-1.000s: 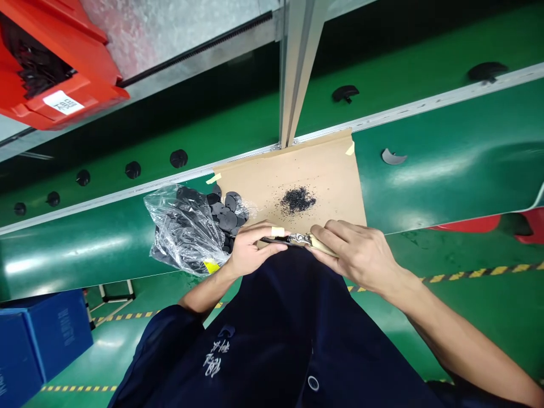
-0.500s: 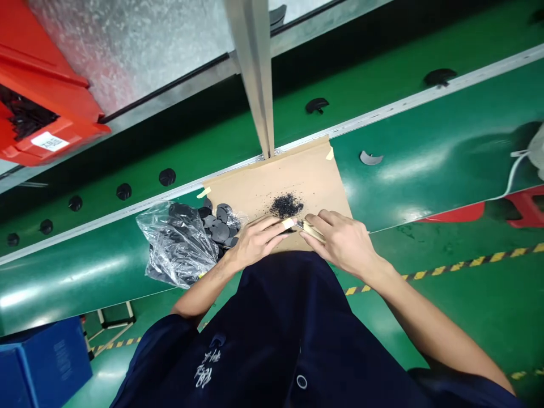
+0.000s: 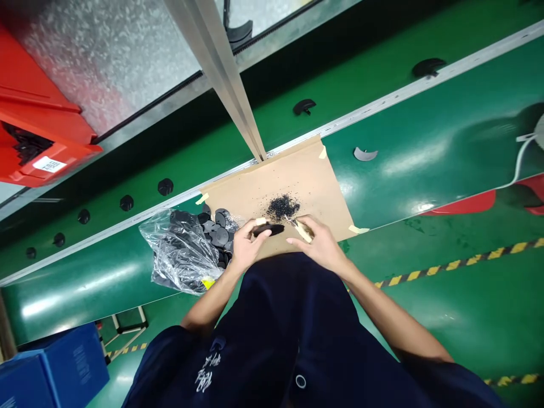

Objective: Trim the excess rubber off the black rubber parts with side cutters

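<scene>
My left hand pinches a flat black round disc by its edge over the brown cardboard sheet. My right hand is closed around a small cutting tool with a pale handle, its metal tip pointing at the disc. A little heap of black shavings lies on the cardboard just beyond the hands. To the left, a clear plastic bag spills several more black discs.
The cardboard is taped to a green bench. Beyond a metal rail, black parts sit spaced along a green belt. A metal post rises behind the cardboard. A red bin is far left, a blue crate on the floor.
The camera has tilted, shifting the scene. My hands have drawn slightly apart, and the black disc now shows plainly in my left fingers, with the tool tip beside it.
</scene>
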`<act>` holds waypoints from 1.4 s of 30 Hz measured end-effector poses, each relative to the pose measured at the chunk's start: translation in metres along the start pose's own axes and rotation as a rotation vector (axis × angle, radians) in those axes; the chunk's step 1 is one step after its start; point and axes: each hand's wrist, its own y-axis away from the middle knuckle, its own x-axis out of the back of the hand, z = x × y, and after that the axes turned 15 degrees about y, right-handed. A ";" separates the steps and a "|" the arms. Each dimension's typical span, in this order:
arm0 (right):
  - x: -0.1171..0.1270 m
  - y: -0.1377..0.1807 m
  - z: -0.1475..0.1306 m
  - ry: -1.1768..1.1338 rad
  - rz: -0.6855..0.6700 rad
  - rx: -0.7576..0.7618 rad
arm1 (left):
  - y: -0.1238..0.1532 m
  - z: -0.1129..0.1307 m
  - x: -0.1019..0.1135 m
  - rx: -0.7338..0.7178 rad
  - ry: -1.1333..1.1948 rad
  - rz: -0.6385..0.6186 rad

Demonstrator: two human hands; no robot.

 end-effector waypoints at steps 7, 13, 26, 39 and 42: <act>-0.009 -0.006 -0.030 0.290 0.101 0.424 | 0.022 0.020 0.022 -0.072 -0.171 -0.131; 0.026 -0.003 -0.046 0.220 0.078 0.620 | 0.015 0.040 0.037 -0.232 -0.265 -0.321; 0.045 -0.006 -0.050 0.281 0.032 0.591 | 0.012 0.054 0.033 -0.247 -0.012 -0.105; 0.052 -0.010 -0.047 0.460 0.055 0.652 | 0.014 0.055 0.035 -0.312 0.049 -0.112; 0.052 -0.011 -0.046 0.515 0.076 0.677 | 0.014 0.056 0.034 -0.314 0.070 -0.113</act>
